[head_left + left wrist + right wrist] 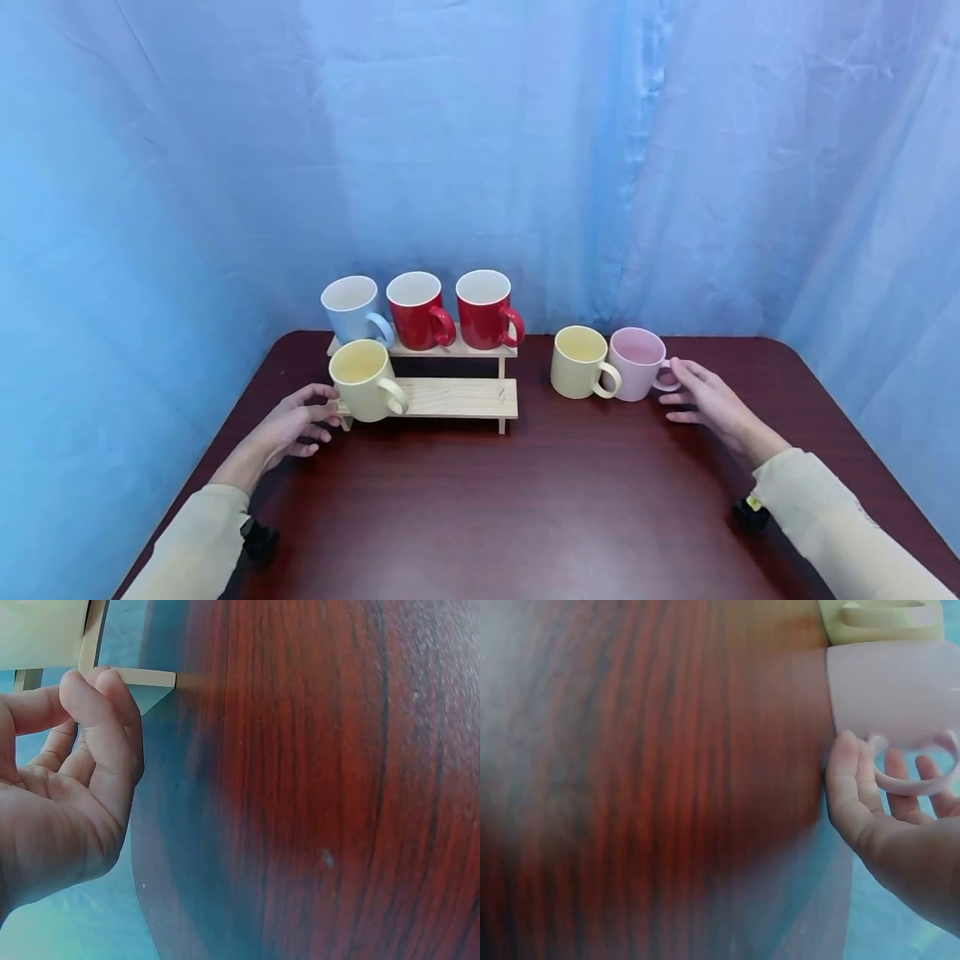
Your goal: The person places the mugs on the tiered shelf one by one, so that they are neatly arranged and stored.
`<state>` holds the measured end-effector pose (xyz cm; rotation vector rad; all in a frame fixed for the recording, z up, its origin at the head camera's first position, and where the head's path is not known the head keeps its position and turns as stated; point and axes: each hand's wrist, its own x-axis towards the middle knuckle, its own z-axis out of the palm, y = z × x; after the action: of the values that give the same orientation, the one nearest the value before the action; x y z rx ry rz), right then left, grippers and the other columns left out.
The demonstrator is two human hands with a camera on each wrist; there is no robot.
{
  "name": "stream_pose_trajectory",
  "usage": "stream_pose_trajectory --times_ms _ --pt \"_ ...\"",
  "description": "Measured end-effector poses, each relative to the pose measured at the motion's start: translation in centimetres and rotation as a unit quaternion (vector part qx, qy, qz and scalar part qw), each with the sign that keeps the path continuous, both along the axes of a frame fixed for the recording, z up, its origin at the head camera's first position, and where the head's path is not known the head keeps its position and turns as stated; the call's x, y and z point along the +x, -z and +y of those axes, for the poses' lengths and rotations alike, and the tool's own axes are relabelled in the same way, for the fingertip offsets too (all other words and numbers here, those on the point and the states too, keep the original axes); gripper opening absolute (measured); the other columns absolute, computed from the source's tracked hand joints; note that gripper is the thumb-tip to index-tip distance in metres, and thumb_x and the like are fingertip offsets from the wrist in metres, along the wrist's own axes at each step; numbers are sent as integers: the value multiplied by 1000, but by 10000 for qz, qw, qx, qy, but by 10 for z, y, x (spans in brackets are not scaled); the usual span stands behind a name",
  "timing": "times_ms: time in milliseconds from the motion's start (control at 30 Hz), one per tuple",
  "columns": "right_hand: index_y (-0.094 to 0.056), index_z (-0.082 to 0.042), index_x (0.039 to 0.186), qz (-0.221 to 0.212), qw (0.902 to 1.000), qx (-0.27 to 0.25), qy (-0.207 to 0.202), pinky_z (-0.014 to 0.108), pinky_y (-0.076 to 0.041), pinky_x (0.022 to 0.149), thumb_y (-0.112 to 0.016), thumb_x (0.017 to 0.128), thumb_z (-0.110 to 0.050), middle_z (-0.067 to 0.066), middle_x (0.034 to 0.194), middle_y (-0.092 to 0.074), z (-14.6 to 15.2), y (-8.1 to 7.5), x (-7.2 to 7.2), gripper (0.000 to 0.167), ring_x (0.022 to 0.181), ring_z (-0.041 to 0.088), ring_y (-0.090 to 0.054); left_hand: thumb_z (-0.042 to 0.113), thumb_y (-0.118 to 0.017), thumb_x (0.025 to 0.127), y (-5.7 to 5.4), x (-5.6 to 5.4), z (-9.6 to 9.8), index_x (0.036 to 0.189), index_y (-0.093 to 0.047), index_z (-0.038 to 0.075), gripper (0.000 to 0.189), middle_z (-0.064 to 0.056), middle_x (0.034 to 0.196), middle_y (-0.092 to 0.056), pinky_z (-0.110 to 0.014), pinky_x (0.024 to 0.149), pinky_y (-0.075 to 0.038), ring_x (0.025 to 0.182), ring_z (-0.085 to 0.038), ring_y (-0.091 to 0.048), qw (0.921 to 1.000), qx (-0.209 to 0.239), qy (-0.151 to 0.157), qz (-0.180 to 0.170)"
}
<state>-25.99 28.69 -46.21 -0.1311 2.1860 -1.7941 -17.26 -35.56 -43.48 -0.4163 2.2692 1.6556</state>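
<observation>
In the head view, a pale yellow mug (365, 387) stands at the left end of the lower board of a two-tier wooden rack (457, 398). Beside that mug and the rack's end is my left hand (296, 423), its fingers loosely bent; the left wrist view shows nothing gripped in it. On the table to the right stands a pink mug (633, 375), touching or nearly touching a second yellow mug (576, 371). My right hand (705, 400) is at the pink mug's handle (915, 784), fingers spread on either side of it without a visible grip.
The rack's upper board holds a light blue mug (352, 310) and two red mugs, one in the middle (411, 321) and one at the right (480, 321). All handles point right. Blue curtains (480, 150) hang behind the dark wooden table (510, 508).
</observation>
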Motion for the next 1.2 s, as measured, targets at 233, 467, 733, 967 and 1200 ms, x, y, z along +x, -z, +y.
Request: stream_pose_trajectory --times_ms 233,467,733,967,1200 --pt "-48 5 132 26 9993 353 92 41 -59 80 -44 106 -50 12 113 -61 1 8 3 61 96 24 -67 27 -58 103 0 -2 3 137 -46 15 39 -13 108 -63 -31 58 -54 77 -22 -61 9999 -83 100 -37" --pt "-53 4 120 139 9994 302 136 39 -60 76 -49 107 -43 10 103 -62 5 11 6 49 88 22 -69 29 -59 102 2 -5 5 137 -46 14 40 -13 108 -62 -30 59 -54 77 -22 -61 9998 -58 174 -40" --pt "-50 6 122 71 9992 392 51 40 -60 78 -49 106 -45 14 106 -60 -5 11 5 54 92 27 -69 25 -55 103 0 2 -2 138 -44 13 38 -13 108 -60 -30 59 -54 77 -22 -61 9999 -107 64 -23" --pt "-50 9 122 183 9986 494 111 39 -60 77 -49 107 -43 15 101 -58 -1 6 5 54 89 27 -69 27 -57 103 7 2 3 137 -45 13 39 -13 108 -61 -31 60 -54 78 -23 -61 9999 -41 87 39" --pt "-55 6 121 74 9997 206 72 38 -59 79 -53 106 -42 10 96 -58 -2 2 -1 51 90 25 -71 23 -55 103 6 2 0 137 -44 13 38 -13 106 -62 -30 58 -53 77 -22 -61 9999 -48 7 114"
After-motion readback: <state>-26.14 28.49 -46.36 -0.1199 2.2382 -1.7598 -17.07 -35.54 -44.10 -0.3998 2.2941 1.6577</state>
